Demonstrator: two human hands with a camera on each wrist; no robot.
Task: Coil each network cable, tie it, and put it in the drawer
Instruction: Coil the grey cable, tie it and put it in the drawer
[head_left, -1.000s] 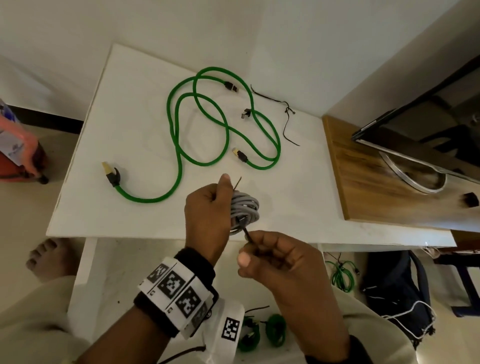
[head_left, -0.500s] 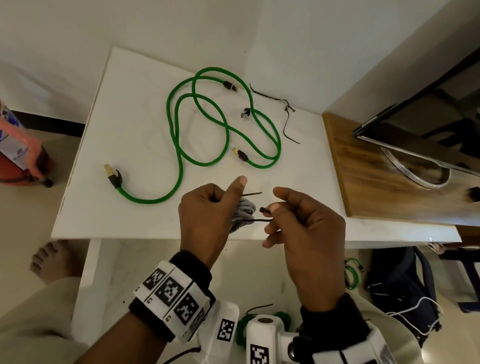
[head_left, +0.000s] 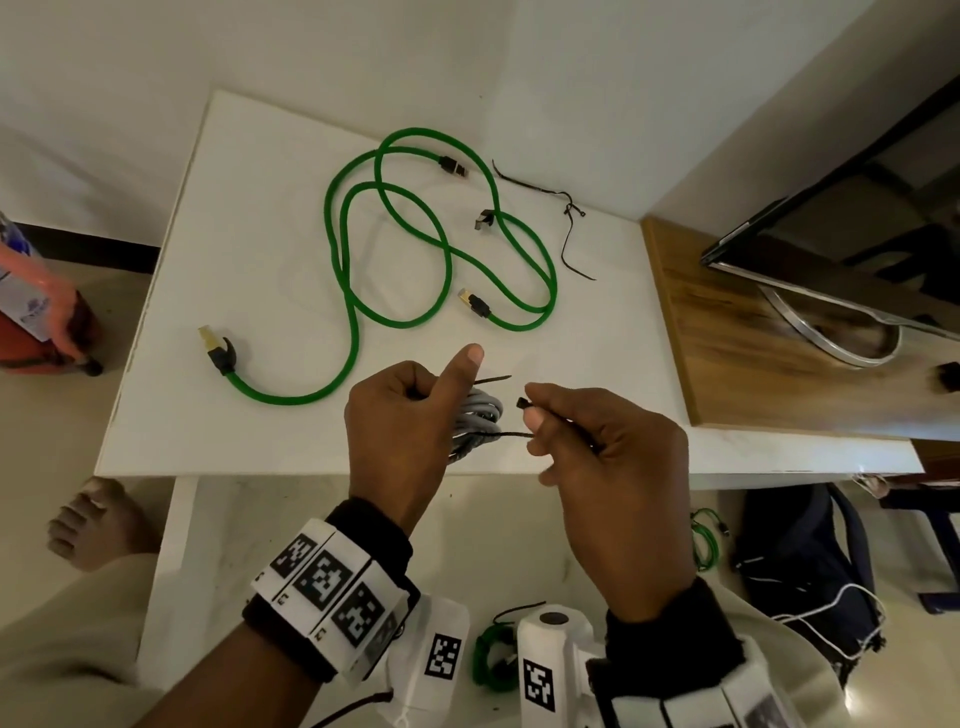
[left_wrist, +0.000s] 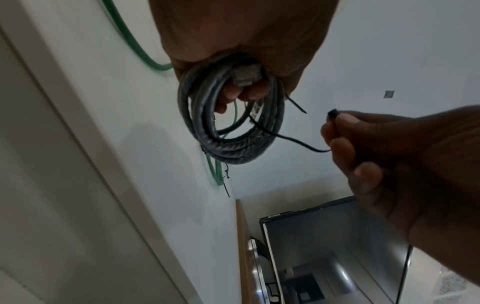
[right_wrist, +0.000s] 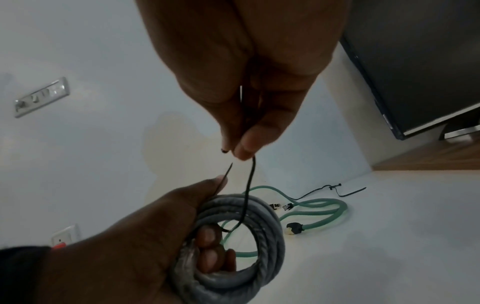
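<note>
Both hands (head_left: 400, 431) (head_left: 608, 467) on tie (head_left: 506, 434), grey coil (head_left: 480, 421)

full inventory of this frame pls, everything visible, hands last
grey cable: 1, grey, coiled in left hand
zip tie: 1, black, looped through the coil, head end in right hand
green cables: 2, green, loose on table
spare ties: black, table's far edge, count unclear
table: 1, white
bag: 1, dark, floor at right
left hand: grips coil
right hand: pinches tie
</note>
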